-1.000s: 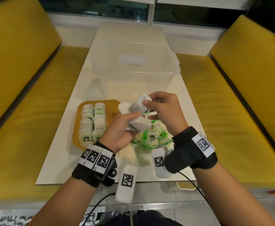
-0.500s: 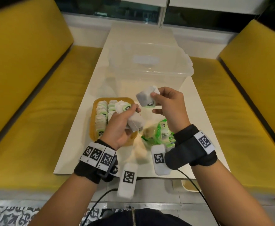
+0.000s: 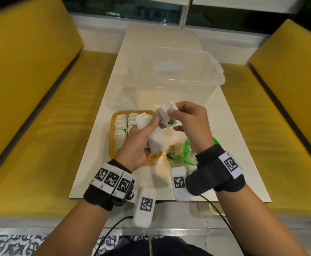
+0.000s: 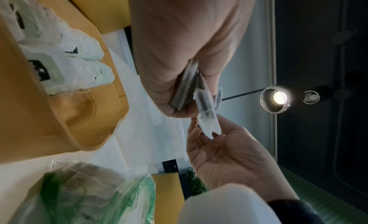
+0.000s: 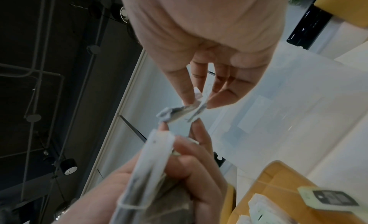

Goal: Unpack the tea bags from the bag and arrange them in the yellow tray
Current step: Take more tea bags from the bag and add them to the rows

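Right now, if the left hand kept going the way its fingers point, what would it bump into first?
Probably the tea bag pinched in the right hand: the left hand, itself gripping a bunch of tea bags, points up toward it, nearly touching. Depth is unclear.

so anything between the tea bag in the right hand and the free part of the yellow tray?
Yes: the left hand, gripping a bunch of tea bags, hangs over the tray's near right part, between the right hand's tea bag and it. The tray's left rows are already filled.
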The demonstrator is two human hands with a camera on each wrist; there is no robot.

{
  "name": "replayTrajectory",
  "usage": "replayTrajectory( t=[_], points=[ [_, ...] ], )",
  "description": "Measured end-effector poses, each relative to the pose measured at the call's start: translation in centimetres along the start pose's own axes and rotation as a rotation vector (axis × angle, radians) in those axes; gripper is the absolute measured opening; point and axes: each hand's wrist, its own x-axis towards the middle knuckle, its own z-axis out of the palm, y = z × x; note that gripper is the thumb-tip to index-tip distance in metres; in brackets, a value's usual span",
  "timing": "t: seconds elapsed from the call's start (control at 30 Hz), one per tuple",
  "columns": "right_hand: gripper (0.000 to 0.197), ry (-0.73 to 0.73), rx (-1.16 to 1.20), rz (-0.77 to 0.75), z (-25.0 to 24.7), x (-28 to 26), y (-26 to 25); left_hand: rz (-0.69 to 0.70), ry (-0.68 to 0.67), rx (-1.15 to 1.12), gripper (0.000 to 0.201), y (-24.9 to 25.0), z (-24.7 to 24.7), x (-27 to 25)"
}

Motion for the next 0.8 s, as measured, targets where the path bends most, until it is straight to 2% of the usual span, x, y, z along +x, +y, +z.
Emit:
replayTrajectory(
  t=[0.1,0.2,0.4,0.5,0.6,0.7,0.8],
  points=[
    [0.007,0.064,-0.009,-0.05,-0.4,-0.1,-0.3,-0.103,0.064,-0.046,0.019,0.2,-0.8,0.3],
    [0.009,0.075,-0.042,-0.103,-1.4,-0.4,-0.9,-0.196,0.12,-0.133,0.023,0.4,-1.8,0.4],
    [0.008,-0.249,-0.039,-0.116,-1.8,-2.8,-2.5,-0.198,0.097,-0.117,0.024,0.7,-1.9,0.0],
    [0.01,-0.352,-0.139,-0.131,-0.4,-3.8,-2.1,-0.208,0.066,-0.097,0.031,0.5,-1.5,-0.3],
    [0.012,-0.339,-0.289,-0.175,0.9,-4.2,-0.6,-0.209,0.058,-0.085,0.043,0.2,-1.3,-0.5],
    [0.024,-0.295,-0.377,-0.186,1.1,-4.4,0.1,-0.172,0.057,-0.047,0.034,0.5,-1.1,-1.0],
    [0.024,-0.283,-0.391,-0.188,1.1,-4.7,0.0,-0.138,0.018,0.008,0.039,0.6,-1.0,-1.3]
  ],
)
